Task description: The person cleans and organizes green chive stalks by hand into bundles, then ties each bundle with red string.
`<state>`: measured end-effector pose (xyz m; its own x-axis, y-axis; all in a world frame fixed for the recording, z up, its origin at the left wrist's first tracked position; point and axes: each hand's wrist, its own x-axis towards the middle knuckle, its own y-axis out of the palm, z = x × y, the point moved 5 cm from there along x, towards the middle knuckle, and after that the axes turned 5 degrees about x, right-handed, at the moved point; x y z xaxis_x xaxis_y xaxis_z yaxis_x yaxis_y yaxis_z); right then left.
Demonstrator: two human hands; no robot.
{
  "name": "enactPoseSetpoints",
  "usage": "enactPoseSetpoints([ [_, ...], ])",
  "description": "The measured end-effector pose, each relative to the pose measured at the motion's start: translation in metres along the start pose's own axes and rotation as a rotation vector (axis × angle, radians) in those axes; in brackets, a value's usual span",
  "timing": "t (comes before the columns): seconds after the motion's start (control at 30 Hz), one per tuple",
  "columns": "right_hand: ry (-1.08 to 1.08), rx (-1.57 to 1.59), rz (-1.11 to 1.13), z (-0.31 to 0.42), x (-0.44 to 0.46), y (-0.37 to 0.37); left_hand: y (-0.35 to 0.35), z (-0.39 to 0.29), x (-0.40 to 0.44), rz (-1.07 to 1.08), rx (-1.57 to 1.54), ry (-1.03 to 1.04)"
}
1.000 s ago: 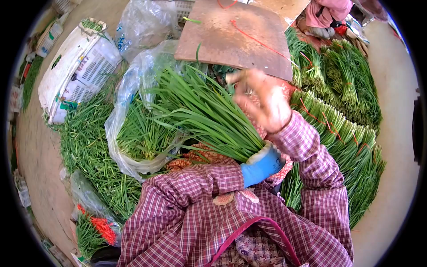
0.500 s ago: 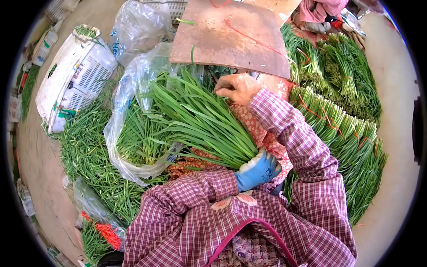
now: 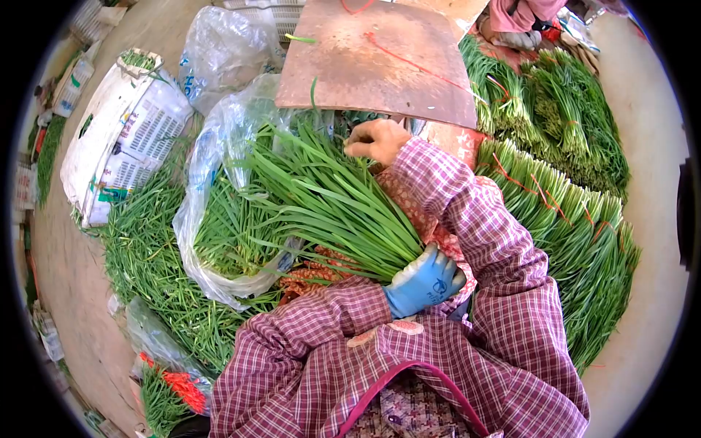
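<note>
My left hand [image 3: 426, 283], in a blue and white glove, is wrapped round the stem end of a bunch of garlic chives [image 3: 336, 204]. The long green leaves fan out to the upper left across my lap. My bare right hand [image 3: 377, 141] is at the upper edge of the leaf tips, its fingers curled and pressed together. Whatever lies between those fingertips is hidden or too small to make out. Below the bunch, a patterned orange-red cloth [image 3: 319, 269] shows in part.
A clear plastic bag [image 3: 191, 248] of loose chives stands left, beside a heap of greens [image 3: 157, 248]. Ahead is a brown board [image 3: 372, 66] with red ties. Tied chive bundles [image 3: 577, 241] lie right. A white crate [image 3: 139, 124] stands upper left; another person's leg [image 3: 518, 18] shows upper right.
My right hand has shifted slightly left along the leaf tips, fingers still curled. My left hand keeps its hold on the chives. The whole view has tilted a little.
</note>
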<state>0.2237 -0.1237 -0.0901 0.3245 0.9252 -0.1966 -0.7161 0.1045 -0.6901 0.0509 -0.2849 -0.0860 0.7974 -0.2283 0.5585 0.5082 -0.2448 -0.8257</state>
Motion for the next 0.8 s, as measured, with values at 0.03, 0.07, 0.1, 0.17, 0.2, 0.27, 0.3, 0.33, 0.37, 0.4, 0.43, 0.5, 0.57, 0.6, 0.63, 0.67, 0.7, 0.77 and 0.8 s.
enactPoseSetpoints([
  [0.03,-0.003,0.096,-0.054,0.002,-0.005,-0.01,-0.004,0.004,0.002,-0.021,-0.086,-0.041],
  [0.07,-0.048,0.176,-0.084,-0.007,-0.003,-0.013,-0.007,0.006,0.004,-0.021,-0.088,-0.036],
  [0.1,0.052,0.327,-0.116,-0.008,-0.008,-0.018,-0.014,0.011,0.006,-0.104,-0.117,-0.067],
  [0.17,-0.036,0.373,-0.243,-0.02,-0.009,-0.032,-0.024,0.02,0.011,-0.188,-0.146,-0.093],
  [0.2,-0.062,0.413,-0.281,-0.01,-0.018,-0.044,-0.029,0.025,0.012,-0.222,-0.132,-0.112],
  [0.27,-0.062,0.645,-0.414,-0.002,-0.029,-0.062,-0.043,0.037,0.012,-0.235,-0.116,-0.148],
  [0.3,0.001,0.65,-0.476,0.002,-0.037,-0.075,-0.049,0.044,0.011,-0.235,-0.116,-0.14],
  [0.33,0.069,0.731,-0.499,0.004,-0.042,-0.084,-0.059,0.054,0.009,-0.304,-0.165,-0.173],
  [0.37,0.044,0.803,-0.582,0.006,-0.047,-0.092,-0.067,0.062,0.005,-0.373,-0.215,-0.204],
  [0.4,0.006,0.854,-0.626,-0.002,-0.047,-0.098,-0.07,0.07,0.0,-0.365,-0.255,-0.253],
  [0.43,-0.034,0.907,-0.668,-0.003,-0.047,-0.104,-0.078,0.08,-0.002,-0.374,-0.26,-0.273],
  [0.5,-0.064,1.137,-0.745,-0.003,-0.051,-0.108,-0.104,0.1,-0.001,-0.333,-0.339,-0.325],
  [0.57,-0.162,1.339,-0.726,0.003,-0.054,-0.113,-0.119,0.119,-0.003,-0.335,-0.359,-0.39],
  [0.6,-0.223,1.434,-0.678,0.006,-0.053,-0.117,-0.128,0.13,-0.006,-0.369,-0.415,-0.423],
  [0.63,-0.284,1.529,-0.625,0.006,-0.05,-0.121,-0.137,0.141,-0.007,-0.435,-0.455,-0.462],
  [0.67,-0.37,1.61,-0.506,0.007,-0.047,-0.127,-0.139,0.155,-0.014,-0.513,-0.601,-0.464],
  [0.7,-0.347,1.685,-0.601,0.018,-0.051,-0.132,-0.141,0.17,-0.023,-0.589,-0.746,-0.466],
  [0.77,-0.434,1.776,-0.535,0.026,-0.053,-0.143,-0.163,0.193,-0.034,-0.661,-0.928,-0.619],
  [0.8,-0.53,1.813,-0.496,0.027,-0.052,-0.15,-0.175,0.203,-0.042,-0.671,-0.906,-0.633],
])
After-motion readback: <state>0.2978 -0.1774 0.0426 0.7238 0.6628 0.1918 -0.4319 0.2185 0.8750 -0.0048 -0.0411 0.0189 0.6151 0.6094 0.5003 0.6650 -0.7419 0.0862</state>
